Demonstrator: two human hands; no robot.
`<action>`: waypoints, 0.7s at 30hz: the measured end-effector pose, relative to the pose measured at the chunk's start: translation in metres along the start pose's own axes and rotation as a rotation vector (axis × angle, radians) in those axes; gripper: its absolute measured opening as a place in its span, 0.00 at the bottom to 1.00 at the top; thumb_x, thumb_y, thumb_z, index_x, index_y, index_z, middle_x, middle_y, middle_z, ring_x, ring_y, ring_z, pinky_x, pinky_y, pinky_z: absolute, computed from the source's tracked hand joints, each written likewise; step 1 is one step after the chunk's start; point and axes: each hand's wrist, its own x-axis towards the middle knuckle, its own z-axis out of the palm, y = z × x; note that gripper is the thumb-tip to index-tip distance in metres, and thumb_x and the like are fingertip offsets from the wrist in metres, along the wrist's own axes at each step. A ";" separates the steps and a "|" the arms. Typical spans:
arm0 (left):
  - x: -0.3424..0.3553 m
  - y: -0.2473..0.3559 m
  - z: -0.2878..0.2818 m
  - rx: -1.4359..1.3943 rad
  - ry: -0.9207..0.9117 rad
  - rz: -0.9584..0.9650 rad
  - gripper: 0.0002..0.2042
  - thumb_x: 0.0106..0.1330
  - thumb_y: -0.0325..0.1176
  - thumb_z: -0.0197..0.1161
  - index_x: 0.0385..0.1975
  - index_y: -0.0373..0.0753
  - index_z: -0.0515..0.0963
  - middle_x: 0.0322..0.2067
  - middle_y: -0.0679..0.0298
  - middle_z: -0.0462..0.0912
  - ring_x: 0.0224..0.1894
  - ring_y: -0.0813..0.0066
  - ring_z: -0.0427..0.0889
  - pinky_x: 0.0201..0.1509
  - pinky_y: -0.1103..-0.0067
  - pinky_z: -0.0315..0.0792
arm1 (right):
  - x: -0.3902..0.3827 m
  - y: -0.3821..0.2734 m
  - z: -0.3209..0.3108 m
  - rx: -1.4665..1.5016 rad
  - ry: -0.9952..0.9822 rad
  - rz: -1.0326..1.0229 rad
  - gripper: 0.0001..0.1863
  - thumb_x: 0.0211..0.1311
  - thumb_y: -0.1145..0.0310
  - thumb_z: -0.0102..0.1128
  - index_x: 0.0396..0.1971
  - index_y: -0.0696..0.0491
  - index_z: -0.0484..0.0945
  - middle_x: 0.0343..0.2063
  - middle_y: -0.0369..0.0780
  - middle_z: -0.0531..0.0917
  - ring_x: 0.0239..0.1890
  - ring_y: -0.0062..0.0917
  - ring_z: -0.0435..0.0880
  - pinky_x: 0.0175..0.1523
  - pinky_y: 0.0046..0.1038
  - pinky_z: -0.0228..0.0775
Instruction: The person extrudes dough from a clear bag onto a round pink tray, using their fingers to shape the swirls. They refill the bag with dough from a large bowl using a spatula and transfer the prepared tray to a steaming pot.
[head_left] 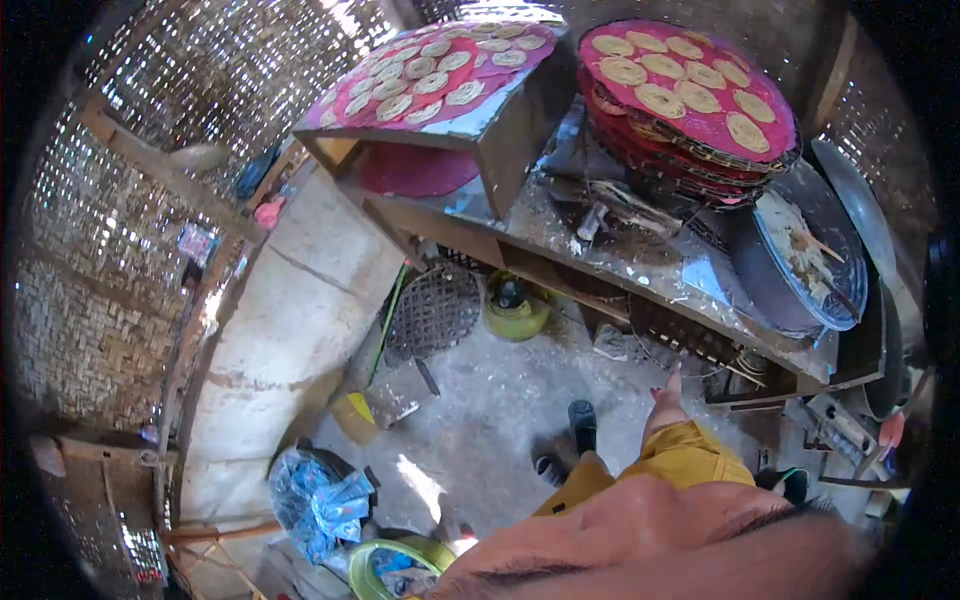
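My right arm reaches forward from a yellow sleeve, below the front edge of the worktable. My right hand (668, 385) looks open, small in view, fingers apart and nothing visible in them. It is nearest to a thin wire hoop (690, 372) under the table; whether they touch I cannot tell. My left hand is out of view. On the table, round woven trays (690, 190) are stacked at the back right, the top one with pink cloth and pale coiled rounds (697, 97). More coiled rounds (427, 83) lie on pink cloth over a wooden box (503, 160).
A large metal basin (845, 285) with pale dough-like stuff and a stick stands on the table (640, 275). On the floor are a round green container (517, 320), a woven basket (433, 310), a cardboard piece (355, 418), blue plastic bags (330, 505) and a green tub (370, 570).
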 end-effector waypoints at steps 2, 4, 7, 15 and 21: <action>0.005 0.011 -0.003 0.017 -0.002 0.000 0.19 0.53 0.46 0.49 0.36 0.37 0.72 0.33 0.48 0.74 0.38 0.51 0.72 0.39 0.66 0.67 | 0.018 -0.005 -0.001 0.028 0.003 -0.023 0.40 0.39 0.35 0.51 0.52 0.43 0.59 0.53 0.38 0.58 0.50 0.36 0.56 0.47 0.45 0.50; 0.013 0.023 -0.009 0.039 0.004 0.003 0.19 0.53 0.46 0.49 0.36 0.37 0.72 0.33 0.47 0.74 0.38 0.50 0.72 0.39 0.65 0.67 | 0.028 -0.009 0.003 0.055 0.005 -0.043 0.40 0.39 0.35 0.50 0.52 0.42 0.59 0.52 0.38 0.60 0.50 0.35 0.56 0.47 0.46 0.50; 0.019 0.034 -0.012 0.072 -0.002 0.020 0.18 0.53 0.46 0.49 0.36 0.38 0.72 0.33 0.47 0.74 0.38 0.50 0.72 0.39 0.65 0.66 | 0.030 -0.026 0.003 0.116 -0.019 0.021 0.34 0.44 0.38 0.49 0.50 0.41 0.61 0.51 0.39 0.63 0.52 0.35 0.57 0.50 0.42 0.55; 0.055 0.059 -0.030 0.259 -0.012 0.245 0.17 0.54 0.44 0.50 0.37 0.39 0.72 0.33 0.46 0.74 0.38 0.48 0.71 0.40 0.64 0.66 | -0.051 -0.073 -0.022 0.431 -0.186 -0.293 0.07 0.54 0.62 0.50 0.33 0.43 0.70 0.25 0.27 0.73 0.25 0.18 0.68 0.29 0.28 0.60; 0.036 0.214 -0.077 0.260 0.136 0.901 0.17 0.54 0.44 0.50 0.35 0.36 0.72 0.29 0.45 0.74 0.35 0.47 0.72 0.36 0.64 0.66 | -0.136 -0.076 -0.165 0.400 -0.411 -0.326 0.05 0.50 0.69 0.53 0.29 0.48 0.72 0.28 0.33 0.77 0.32 0.20 0.75 0.34 0.26 0.68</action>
